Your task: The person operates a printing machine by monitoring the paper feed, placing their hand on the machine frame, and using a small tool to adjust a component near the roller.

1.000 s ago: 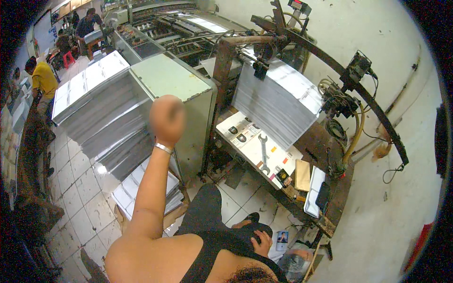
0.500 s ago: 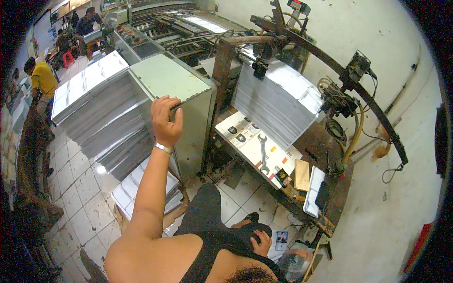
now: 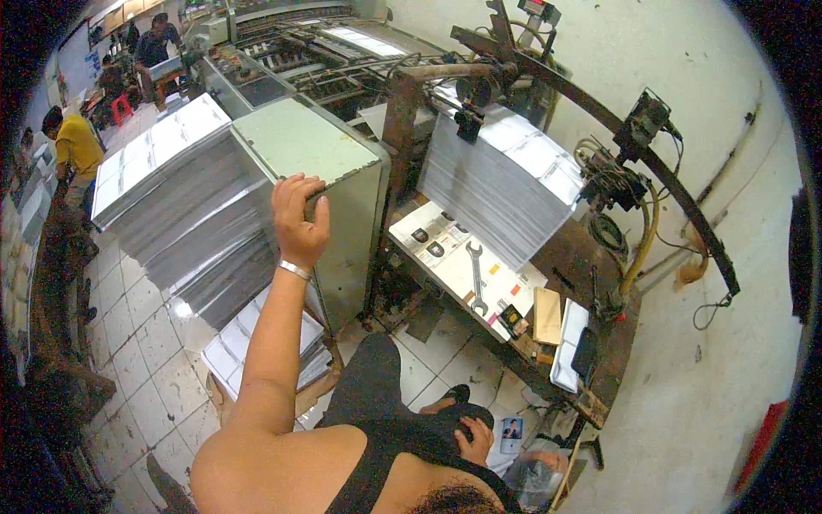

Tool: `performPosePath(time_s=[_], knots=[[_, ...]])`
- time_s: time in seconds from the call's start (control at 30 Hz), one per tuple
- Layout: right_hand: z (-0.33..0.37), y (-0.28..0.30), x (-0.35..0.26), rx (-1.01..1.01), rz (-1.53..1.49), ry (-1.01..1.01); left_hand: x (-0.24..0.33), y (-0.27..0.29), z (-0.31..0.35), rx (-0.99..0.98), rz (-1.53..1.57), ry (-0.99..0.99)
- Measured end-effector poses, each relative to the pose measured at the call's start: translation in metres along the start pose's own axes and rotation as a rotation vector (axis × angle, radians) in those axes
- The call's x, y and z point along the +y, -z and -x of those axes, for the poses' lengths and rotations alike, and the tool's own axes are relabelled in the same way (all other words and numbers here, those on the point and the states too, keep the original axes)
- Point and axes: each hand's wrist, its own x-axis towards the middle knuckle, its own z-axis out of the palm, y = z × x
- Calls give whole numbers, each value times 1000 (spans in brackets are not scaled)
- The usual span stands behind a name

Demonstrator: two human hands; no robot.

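My left hand point(image 3: 300, 224), with a metal bracelet at the wrist, rests on the near edge of a pale green machine cabinet point(image 3: 300, 141). Its fingers lie over the edge and the thumb stands apart. Low in the view, my right hand point(image 3: 474, 440) lies on my dark trouser leg with its fingers spread, holding nothing. A tall stack of printed sheets point(image 3: 201, 218) stands just left of the cabinet. Below it is a lower pile of white sheets point(image 3: 248, 347), partly hidden by my left forearm.
Right of the cabinet, another tall paper stack point(image 3: 501, 180) stands behind a board point(image 3: 449, 261) with a wrench point(image 3: 476, 278) on it. A curved metal bar point(image 3: 591, 98) arches above. A wooden block point(image 3: 547, 317) lies nearby. Far left, a person in yellow point(image 3: 79, 144) bends over.
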Motion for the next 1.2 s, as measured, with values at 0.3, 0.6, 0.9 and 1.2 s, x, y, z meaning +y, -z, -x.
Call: performPosePath(time_s=[0.3,0.6,0.9,1.2], knots=[[-2,2,-2,2,-21,-3,-3,-1,2,-4,-11,-3],[0,-1,1,11,1,-5,-2,-2,2,14,1,-8],[-1,5,-5,-32,0,-19,-3,-3,2,17,13,-4],[-1,0,2,-1,8,-4,-3,-2,2,-4,-14,3]])
